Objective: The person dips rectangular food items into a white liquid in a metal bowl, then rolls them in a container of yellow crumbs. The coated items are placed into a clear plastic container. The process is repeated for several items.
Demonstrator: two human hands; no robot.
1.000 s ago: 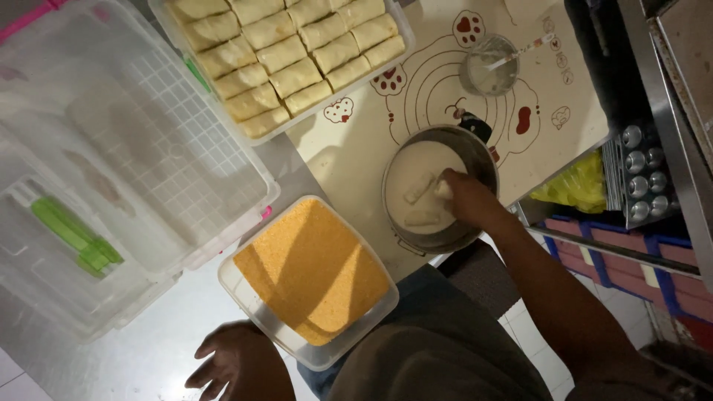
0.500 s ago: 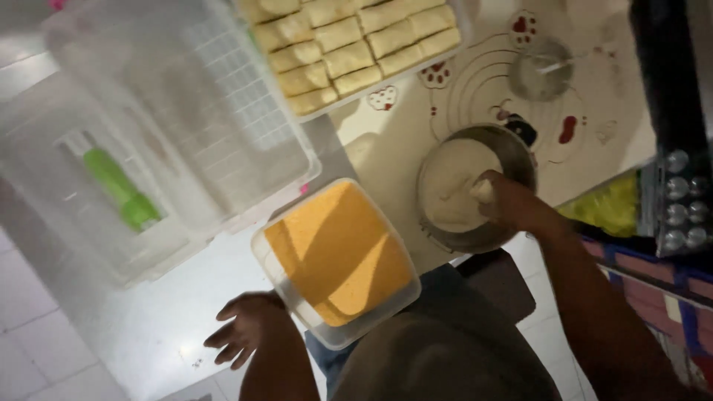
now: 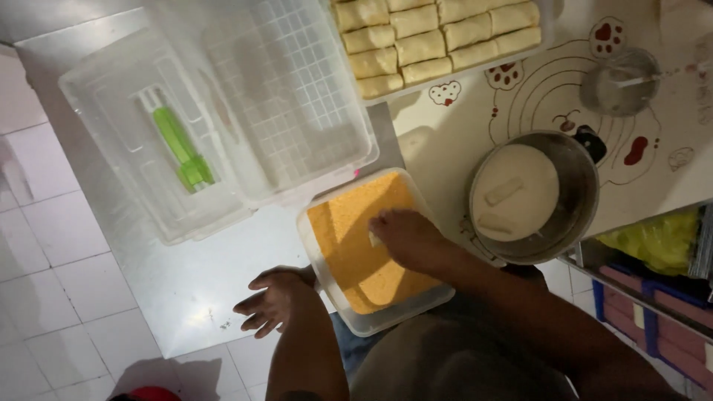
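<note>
Nearest, the left hand (image 3: 273,299) rests on the pale mat, fingers spread and holding nothing, touching the corner of the clear square plastic tub of orange breadcrumbs (image 3: 369,245) — likely bracing it. The right hand (image 3: 407,236) lies over the crumbs with fingers curled around a small pale roll (image 3: 376,238), mostly hidden beneath them, held low so the coating can take. Just beyond stands the round steel pot of white batter (image 3: 531,194), two rolls floating in it. Farther off sit the tray of pale rolled pastries (image 3: 438,37), a clear ribbed plastic crate (image 3: 286,89) and a flat clear lid holding a green tool (image 3: 182,148). Half a second ago the right hand was in the batter pot — it has since crossed to the crumbs.
</note>
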